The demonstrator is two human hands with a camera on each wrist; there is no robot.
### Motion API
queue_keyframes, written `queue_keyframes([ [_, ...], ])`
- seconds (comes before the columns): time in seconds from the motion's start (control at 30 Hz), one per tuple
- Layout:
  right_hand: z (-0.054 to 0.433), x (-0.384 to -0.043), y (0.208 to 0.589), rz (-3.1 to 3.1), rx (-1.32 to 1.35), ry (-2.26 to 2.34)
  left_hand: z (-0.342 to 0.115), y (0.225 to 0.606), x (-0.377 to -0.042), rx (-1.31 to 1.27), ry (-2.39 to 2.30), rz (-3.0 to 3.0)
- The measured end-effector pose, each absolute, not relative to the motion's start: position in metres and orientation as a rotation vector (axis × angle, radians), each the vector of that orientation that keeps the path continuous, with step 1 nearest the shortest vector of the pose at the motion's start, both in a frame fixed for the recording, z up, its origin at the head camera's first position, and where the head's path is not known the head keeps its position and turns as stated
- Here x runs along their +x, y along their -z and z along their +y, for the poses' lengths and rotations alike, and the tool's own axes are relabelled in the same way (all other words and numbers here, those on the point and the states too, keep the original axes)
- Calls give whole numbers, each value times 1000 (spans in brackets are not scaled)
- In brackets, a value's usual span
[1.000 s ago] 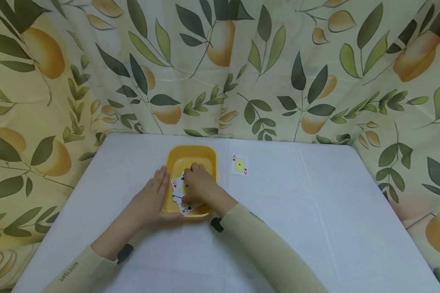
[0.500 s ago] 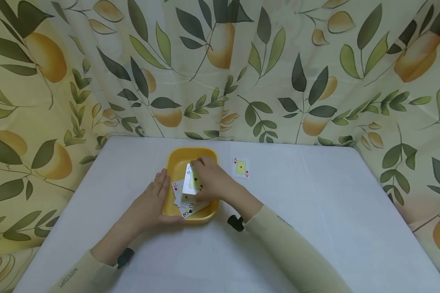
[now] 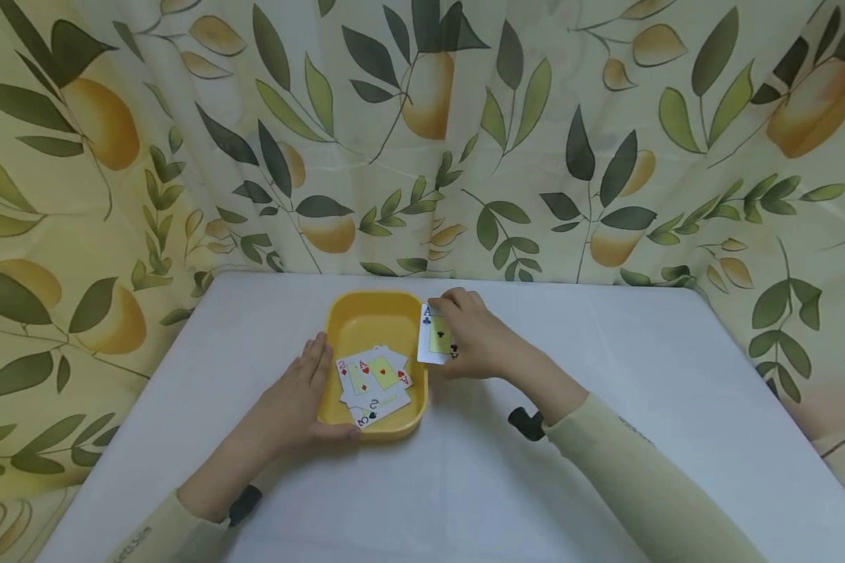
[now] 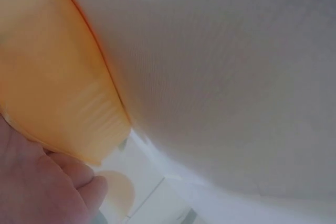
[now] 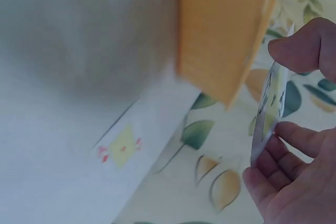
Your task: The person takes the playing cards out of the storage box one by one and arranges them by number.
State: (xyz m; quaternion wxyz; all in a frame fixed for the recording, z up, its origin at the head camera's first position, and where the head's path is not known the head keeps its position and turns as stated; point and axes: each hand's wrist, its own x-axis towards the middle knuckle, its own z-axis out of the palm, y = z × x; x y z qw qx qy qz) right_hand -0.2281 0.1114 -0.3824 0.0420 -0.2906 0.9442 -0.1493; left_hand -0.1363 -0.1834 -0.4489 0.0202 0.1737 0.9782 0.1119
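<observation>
Between thumb and fingers, my right hand [image 3: 482, 336] pinches an ace of clubs [image 3: 429, 348], tilted above the right rim of a yellow tray [image 3: 376, 322]. In the right wrist view, the card [image 5: 270, 106] shows nearly edge-on. My left hand [image 3: 289, 403] rests along the tray's left side, its fingers fairly straight on the wall and the thumb by the near corner. Overlapping cards lie in the tray's near half: an ace of hearts [image 3: 387, 374], a two of diamonds [image 3: 345, 379] and a black-suited card [image 3: 389, 408] among them.
An ace of diamonds [image 5: 122, 148] lies face up on the white tablecloth [image 3: 605, 360], right of the tray; the right hand hides it in the head view. Behind the table hangs a leaf-and-fruit patterned curtain [image 3: 394, 172].
My right hand has lifted the ace of clubs from the pile and carried it right, past the tray's rim. The ace of hearts beneath is uncovered. My left hand has stayed at the tray.
</observation>
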Motion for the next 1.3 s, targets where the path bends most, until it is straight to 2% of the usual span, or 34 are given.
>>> queue_keyframes([
  [0.7,168,-244,393,2890,-786,411,-181,445,-137,532,-321,3022],
  [1.3,190,-246,408,2910,-651,489,-180,447,-135,443,-488,2971],
])
